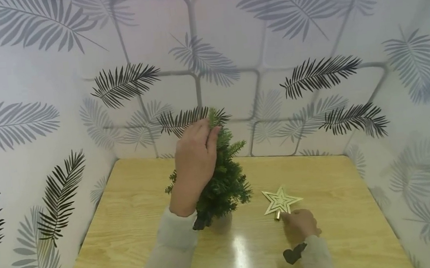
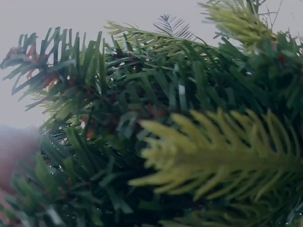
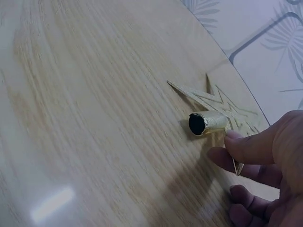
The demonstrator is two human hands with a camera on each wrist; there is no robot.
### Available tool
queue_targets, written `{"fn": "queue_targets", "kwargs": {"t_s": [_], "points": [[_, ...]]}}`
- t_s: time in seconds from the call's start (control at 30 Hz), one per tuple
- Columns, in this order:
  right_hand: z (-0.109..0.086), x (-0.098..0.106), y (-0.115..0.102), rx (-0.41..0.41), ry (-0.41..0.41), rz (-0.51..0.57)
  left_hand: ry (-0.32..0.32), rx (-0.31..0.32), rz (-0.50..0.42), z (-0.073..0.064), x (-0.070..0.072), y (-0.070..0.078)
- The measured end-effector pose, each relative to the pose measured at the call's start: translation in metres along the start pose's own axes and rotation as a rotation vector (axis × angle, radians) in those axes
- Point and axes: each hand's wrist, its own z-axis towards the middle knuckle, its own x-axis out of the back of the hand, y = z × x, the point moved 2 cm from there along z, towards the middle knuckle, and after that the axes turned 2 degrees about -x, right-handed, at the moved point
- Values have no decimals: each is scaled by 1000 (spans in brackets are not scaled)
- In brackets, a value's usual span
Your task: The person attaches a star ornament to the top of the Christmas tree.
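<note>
A small artificial Christmas tree (image 1: 224,185) stands upright on the table, its light green tip pointing up. My left hand (image 1: 195,158) is raised to its top, thumb and fingers pinching the tip branch. Dark and yellow-green needles of the tree (image 2: 199,156) fill the left wrist view, with a blurred bit of hand at the left edge. To the right of the tree, a gold star topper (image 1: 281,200) is low over the tabletop. My right hand (image 3: 265,165) pinches one lower point of it between thumb and index finger, beside its short hollow tube.
The wooden table (image 1: 145,180) reaches back to a wall (image 1: 225,41) with leaf patterns, and similar walls flank it left and right. A bright light reflection (image 1: 240,258) lies on the tabletop in front of the tree.
</note>
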Motion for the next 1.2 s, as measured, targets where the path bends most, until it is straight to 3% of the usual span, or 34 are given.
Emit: {"fn": "queue_targets", "kwargs": {"t_s": [0.23,0.43,0.6,0.73,1.0,1.2], "points": [[-3,5,3,73,-53,133,-25,-15,53,1,-3,-4],[-5,5,-4,142,6,172,-48,5,85,0,0,-8],[-7,0,-14,142,15,241,-25,18,86,-2,6,-11],[-8,2,-16,125,34,273,-18,-7,80,-3,4,-11],[-15,29,-34,127,7,516,-31,-40,94,0,-2,-6],[-21,48,-59,178,23,568,-43,-26,97,0,-4,-4]]}}
